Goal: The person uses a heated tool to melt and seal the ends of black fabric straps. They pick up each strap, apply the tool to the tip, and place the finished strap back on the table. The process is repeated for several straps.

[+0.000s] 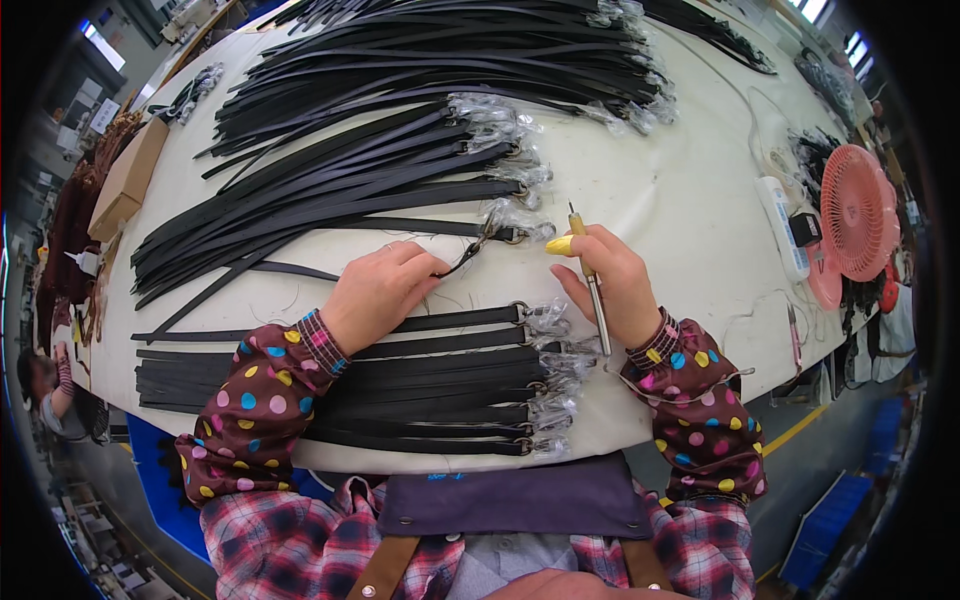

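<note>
My left hand [382, 290] pinches the end of a dark strap [468, 255] between thumb and fingers, beside a metal clasp in clear plastic wrap [510, 215]. My right hand [618, 285] grips a slim pen-like tool [601, 325] with a metal handle, a yellowish upper part and a thin tip pointing away from me. A cable runs from the tool's near end past my right sleeve. Yellow covering [560, 245] wraps a fingertip of that hand. The tip stands apart from the strap. Between my forearms and the table's near edge lies a row of black straps [440, 385] with plastic-wrapped metal ends.
More strap bundles [330, 190] lie beyond my hands, with a larger pile [430, 60] at the back. To the right are a pink fan [858, 213] and a white power strip [783, 225]. A cardboard box [128, 180] stands left; another person [60, 395] is beyond.
</note>
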A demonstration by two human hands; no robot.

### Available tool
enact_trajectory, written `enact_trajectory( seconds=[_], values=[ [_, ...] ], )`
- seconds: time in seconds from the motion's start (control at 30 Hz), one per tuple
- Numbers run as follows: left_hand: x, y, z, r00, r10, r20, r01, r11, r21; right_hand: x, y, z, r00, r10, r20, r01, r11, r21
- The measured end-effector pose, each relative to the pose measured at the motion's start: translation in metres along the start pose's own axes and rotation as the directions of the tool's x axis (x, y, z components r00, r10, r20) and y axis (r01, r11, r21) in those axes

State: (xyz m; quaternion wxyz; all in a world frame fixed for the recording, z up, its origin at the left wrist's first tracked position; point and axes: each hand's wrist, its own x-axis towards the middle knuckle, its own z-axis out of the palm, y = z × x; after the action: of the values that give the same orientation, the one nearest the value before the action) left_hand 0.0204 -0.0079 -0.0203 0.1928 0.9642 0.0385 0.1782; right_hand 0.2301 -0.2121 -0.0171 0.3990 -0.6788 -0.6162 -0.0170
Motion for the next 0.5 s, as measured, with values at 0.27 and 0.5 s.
enact_trajectory(
  seconds=[0.27,0.5],
  values=[
    [-0.002,0.019,-0.007,0.938,-0.247,0.245,0.339,0.809,-0.481,0.005,-0.002,0.002,0.992,-0.091,0.090,0.086,0.995,0.056],
    [0.013,0.013,0.004,0.932,-0.256,0.257,0.342,0.857,-0.386,0.000,0.004,0.008,0.995,-0.001,0.103,-0.003,0.999,0.035]
  ],
)
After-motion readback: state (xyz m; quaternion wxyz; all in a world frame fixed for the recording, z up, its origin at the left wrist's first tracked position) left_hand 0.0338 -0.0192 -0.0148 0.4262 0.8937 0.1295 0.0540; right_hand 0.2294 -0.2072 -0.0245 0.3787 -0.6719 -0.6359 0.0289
